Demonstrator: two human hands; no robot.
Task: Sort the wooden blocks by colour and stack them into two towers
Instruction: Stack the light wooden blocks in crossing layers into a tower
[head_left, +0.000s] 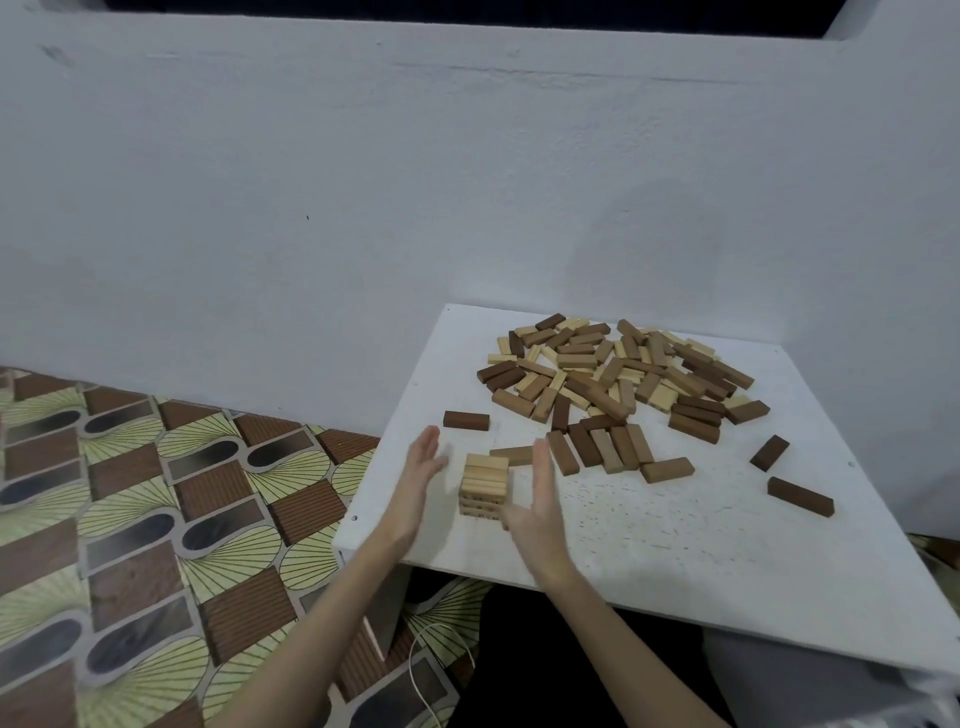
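Near the front left corner of the white table (675, 545) stands a short tower (484, 486) of pale wooden blocks, several layers high, with the layers laid crosswise so that long sides and block ends alternate on its faces. Both hands flank it with straight, flat fingers and hold nothing: the left hand (418, 480) is just beside the tower's left face, palm turned toward it, with a narrow gap showing between them, and the right hand (537, 501) stands edge-on at the tower's right side, its palm covering the lower right corner, so I cannot tell whether it touches the wood. Toward the back of the table, closer to the wall (363, 208), lies a loose heap (618, 371) of mixed blocks, pale, mid-brown and dark brown, tumbled at all angles and overlapping. At the heap's front edge a short row of brown blocks (602, 447) lies side by side, fanned slightly. One mid-brown block (511, 455) lies flat just behind the tower, between the two hands. A single dark block (466, 420) lies alone by the left edge, beyond the left fingertips. Two more dark blocks sit apart near the right edge, one (769, 452) slanted, the other (800, 497) lying nearer the front. Left of the table is a patterned floor covering (156, 519) in brown, yellow and grey, and a thin white cord (421, 675) curls under the front edge.
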